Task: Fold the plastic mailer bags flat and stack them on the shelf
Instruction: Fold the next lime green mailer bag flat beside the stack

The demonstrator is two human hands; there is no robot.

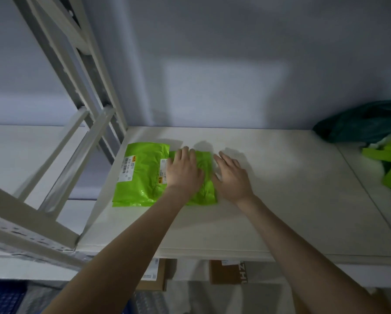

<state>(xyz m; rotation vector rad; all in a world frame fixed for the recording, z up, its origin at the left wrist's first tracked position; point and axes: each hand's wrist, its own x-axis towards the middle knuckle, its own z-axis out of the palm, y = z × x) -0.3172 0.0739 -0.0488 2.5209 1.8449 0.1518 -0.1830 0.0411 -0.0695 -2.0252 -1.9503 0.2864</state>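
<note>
Head view: on the white shelf, the left hand presses flat, fingers straight, on a folded green mailer bag overlapping another green mailer (labelled) at nine o'clock; the right hand rests open beside it at three o'clock

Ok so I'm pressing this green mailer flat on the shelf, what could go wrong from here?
1. The folded mailer under your left hand looks puffy, so it may spring open once you let go.
2. It only partly overlaps the flat labelled mailer, so the stack may end up crooked.
3. Your right hand is beside the bag on the shelf board, not on it, so that edge could lift.
</note>
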